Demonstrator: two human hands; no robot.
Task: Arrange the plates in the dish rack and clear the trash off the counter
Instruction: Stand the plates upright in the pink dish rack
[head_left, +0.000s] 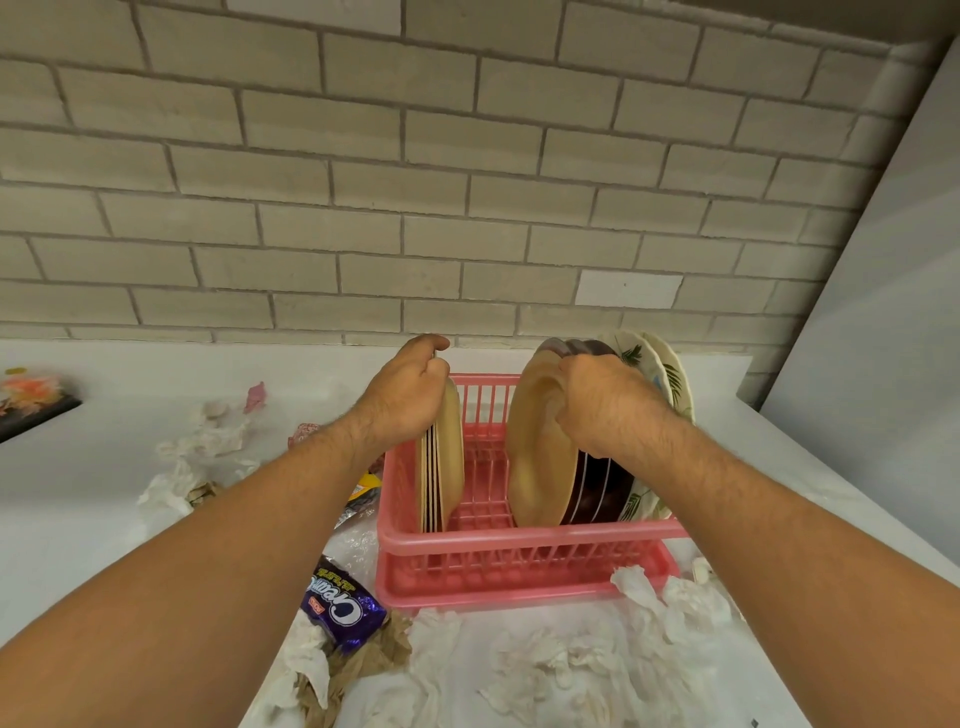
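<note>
1. Left of the left-hand grip, crumpled white paper tissues lie over the white counter, too many to count. One purple foil biscuit wrapper sits under that forearm.
2. The left hand curls tightly over the top rim of a stack of round tan plates. I make out four or five edges, standing upright beneath the grip.
3. Between the two grips is one pink plastic dish rack, its middle slots bare.
4. The right hand closes on the top edge of a single large tan plate. Just behind the grip are about three dark brown plates, then two or three white leaf-print plates.
5. I'd say plate-arranging is in hand and the trash is untouched. Next, seat each group upright in its slots, release without tipping, then gather the tissues.
</note>
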